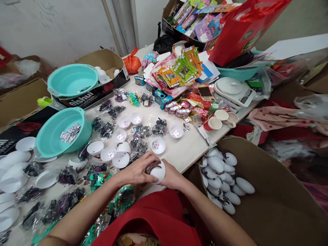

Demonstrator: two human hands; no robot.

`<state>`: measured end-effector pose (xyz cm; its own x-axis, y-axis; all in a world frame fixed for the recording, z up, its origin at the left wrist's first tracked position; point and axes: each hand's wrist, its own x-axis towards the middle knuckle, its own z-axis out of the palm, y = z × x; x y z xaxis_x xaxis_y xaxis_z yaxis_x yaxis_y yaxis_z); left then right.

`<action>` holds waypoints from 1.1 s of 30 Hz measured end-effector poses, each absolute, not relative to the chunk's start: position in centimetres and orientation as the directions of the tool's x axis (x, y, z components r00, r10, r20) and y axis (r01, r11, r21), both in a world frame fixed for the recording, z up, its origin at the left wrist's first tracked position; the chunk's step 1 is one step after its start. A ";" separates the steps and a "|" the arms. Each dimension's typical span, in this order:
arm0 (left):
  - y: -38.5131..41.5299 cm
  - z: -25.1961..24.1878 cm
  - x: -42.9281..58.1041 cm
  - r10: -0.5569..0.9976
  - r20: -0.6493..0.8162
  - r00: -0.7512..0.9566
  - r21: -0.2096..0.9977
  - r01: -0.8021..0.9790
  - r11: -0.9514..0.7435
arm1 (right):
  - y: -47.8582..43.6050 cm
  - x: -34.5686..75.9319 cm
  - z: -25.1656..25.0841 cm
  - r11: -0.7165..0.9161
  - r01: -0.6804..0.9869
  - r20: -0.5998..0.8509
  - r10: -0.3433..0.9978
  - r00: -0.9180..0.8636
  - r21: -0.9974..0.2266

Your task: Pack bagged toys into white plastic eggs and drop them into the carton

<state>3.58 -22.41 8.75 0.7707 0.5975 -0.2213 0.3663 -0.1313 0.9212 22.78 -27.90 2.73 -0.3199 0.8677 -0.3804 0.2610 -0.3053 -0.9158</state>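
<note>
The white plastic egg (159,172) is smooth, rounded and faintly glossy, with a dark brown branching print on its surface; it sits between both hands at the near edge of the pale table (184,155). The left hand (139,169) grips it from the left, fingers curled over the print and thumb pressed along the near side. The right hand (171,175) cups it from the right, its fingertips hidden behind the shell.

Thin-walled white half-shells (121,159) lie beyond, open like shallow bowls, several holding small square printed sachets (137,119). Around them, crinkled clear bags (138,141) hold jagged black and purple pieces. More sachets are heaped inside a round teal plastic basin (83,118) on the left. To the right, closed white eggs (215,165), some with dark prints, are piled in a brown cardboard box (266,198).
</note>
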 end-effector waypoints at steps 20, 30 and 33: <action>-22.6 7.4 3.2 0.637 -0.425 0.643 0.898 0.209 0.388 | -28.5 24.5 1.9 -0.747 -0.497 -0.506 0.664 -0.550 -0.440; -20.6 8.8 2.9 0.638 -0.284 0.716 0.938 0.346 0.030 | -26.7 23.9 5.0 -0.525 -0.138 -0.468 0.829 -0.308 -0.840; -20.6 8.7 2.7 0.651 -0.347 0.674 0.927 0.353 0.128 | -26.7 23.7 5.5 -0.495 -0.108 -0.449 0.844 -0.293 -0.862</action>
<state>2.74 -20.56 8.74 0.6745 0.6514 -0.3474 0.3532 0.1285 0.9267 23.74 -26.68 5.46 -0.2927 0.8445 -0.4486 -0.1084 -0.4954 -0.8619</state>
